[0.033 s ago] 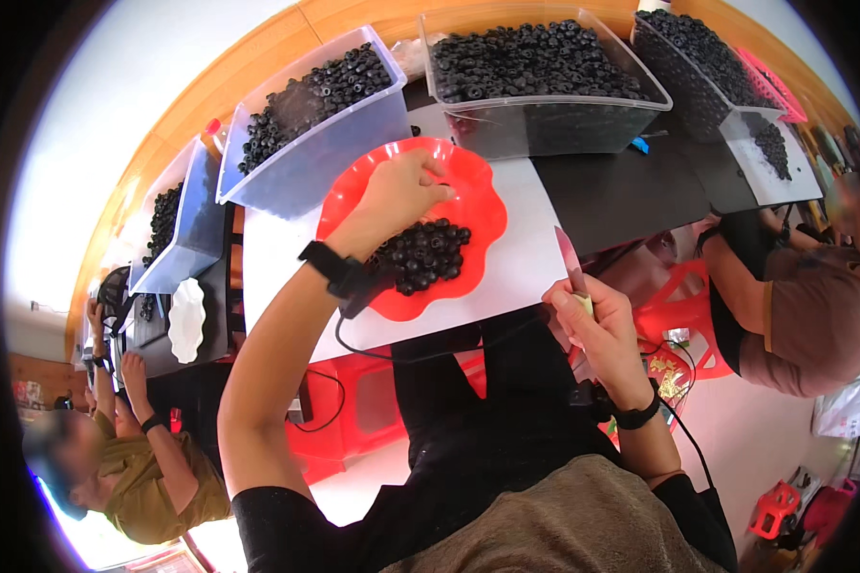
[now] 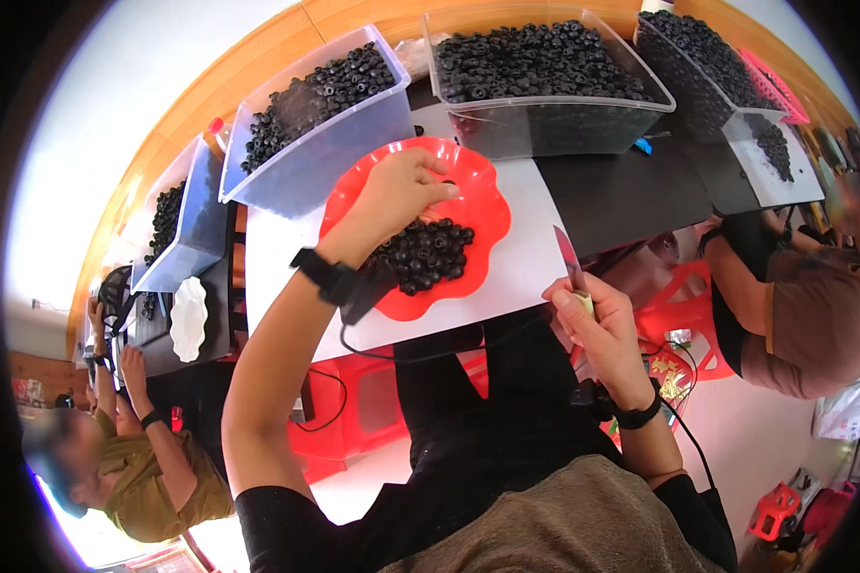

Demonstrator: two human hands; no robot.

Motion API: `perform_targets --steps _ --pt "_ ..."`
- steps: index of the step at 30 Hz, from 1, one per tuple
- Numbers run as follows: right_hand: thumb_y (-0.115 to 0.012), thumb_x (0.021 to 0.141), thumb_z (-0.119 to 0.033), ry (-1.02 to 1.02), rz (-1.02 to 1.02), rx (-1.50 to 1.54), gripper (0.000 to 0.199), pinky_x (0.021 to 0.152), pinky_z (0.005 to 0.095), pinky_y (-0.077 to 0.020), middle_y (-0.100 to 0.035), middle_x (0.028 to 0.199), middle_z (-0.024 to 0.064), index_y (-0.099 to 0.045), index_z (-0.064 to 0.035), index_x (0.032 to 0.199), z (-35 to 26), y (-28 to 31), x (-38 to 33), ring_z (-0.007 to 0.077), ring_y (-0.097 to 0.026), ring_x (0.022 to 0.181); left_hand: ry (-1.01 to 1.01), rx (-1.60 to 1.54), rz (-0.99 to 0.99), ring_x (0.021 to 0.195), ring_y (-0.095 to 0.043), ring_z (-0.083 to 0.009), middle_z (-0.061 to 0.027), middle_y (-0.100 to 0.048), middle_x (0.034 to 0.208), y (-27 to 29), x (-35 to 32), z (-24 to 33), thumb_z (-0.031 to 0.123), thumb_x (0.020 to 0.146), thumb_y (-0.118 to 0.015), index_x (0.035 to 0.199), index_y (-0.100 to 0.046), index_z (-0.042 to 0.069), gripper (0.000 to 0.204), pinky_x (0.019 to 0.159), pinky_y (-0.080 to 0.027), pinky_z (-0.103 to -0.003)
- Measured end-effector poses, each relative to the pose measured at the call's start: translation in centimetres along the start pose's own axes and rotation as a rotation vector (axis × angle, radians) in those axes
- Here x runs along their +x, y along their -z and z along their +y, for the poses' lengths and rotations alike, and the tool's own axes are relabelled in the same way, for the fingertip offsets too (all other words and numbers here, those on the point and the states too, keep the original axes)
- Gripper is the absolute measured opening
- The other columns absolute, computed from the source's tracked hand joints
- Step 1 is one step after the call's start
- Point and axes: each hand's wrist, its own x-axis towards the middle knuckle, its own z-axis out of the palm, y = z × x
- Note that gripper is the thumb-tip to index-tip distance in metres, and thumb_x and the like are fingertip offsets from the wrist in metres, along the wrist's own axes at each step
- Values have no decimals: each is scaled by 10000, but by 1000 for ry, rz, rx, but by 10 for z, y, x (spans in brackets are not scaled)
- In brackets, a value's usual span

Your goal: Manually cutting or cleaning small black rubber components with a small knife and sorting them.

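Observation:
A red wavy-edged plate (image 2: 492, 224) lies on a white sheet (image 2: 530, 205) in front of me. Small round black pieces (image 2: 430, 253) are heaped on its near part. Above the plate reaches my left hand (image 2: 406, 191), thumb and fingers apart. One small dark piece (image 2: 450, 181) shows by the fingertips; whether they touch it I cannot tell. To the right, past the sheet's near edge, my right hand (image 2: 597, 325) is closed round a small knife (image 2: 569, 256), blade up and away from me. Its pale handle is mostly hidden by the fingers.
Clear plastic tubs of black pieces (image 2: 311, 158) (image 2: 554, 124) (image 2: 726, 110) line the back, another tub (image 2: 186, 229) at left. A white wavy dish (image 2: 189, 320) lies left. People sit at both sides. Cables trail from my wrists; red stools (image 2: 354, 406) stand below.

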Motion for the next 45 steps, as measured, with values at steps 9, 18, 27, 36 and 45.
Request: perform_targets --steps 9,18,27,36,45 --pt "-639 922 -142 399 -76 -389 206 574 249 -420 -551 684 59 -589 33 1019 -21 -45 20 93 -497 608 97 -1305 -209 839 -584 -149 -72 -613 1011 -2 -114 -3 72 895 -643 1176 -583 -2 297 721 -486 -227" --pt "-702 862 -143 466 -142 -540 189 518 272 -433 -579 685 78 -628 9 947 -23 -67 22 158 -549 548 85 -1579 -127 975 -606 -178 -83 -626 1056 -29 -151 -15 76 945 -571 1158 -586 23 220 828 -496 -282" --pt "-753 804 -180 620 -168 -751 246 519 299 -455 -601 686 58 -647 -10 947 -24 -72 19 189 -587 565 -1 -1656 -107 881 -556 -155 -39 -547 924 -41 -152 -17 88 832 -711 1069 -551 54 288 808 -464 -278" --pt "-758 797 -159 621 -168 -803 245 528 299 -457 -615 689 65 -660 1 953 -26 -71 20 188 -597 574 -25 -1643 -109 904 -581 -184 -111 -621 988 -43 -155 -27 60 913 -612 1026 -586 42 117 836 -475 -327" --pt "-710 847 -179 559 140 -748 177 504 333 -459 -624 699 115 -666 -13 891 -6 -46 42 261 -615 566 -189 -1564 -153 799 -546 -203 -97 -611 887 -35 -168 -19 68 872 -670 962 -601 55 114 730 -428 -306"
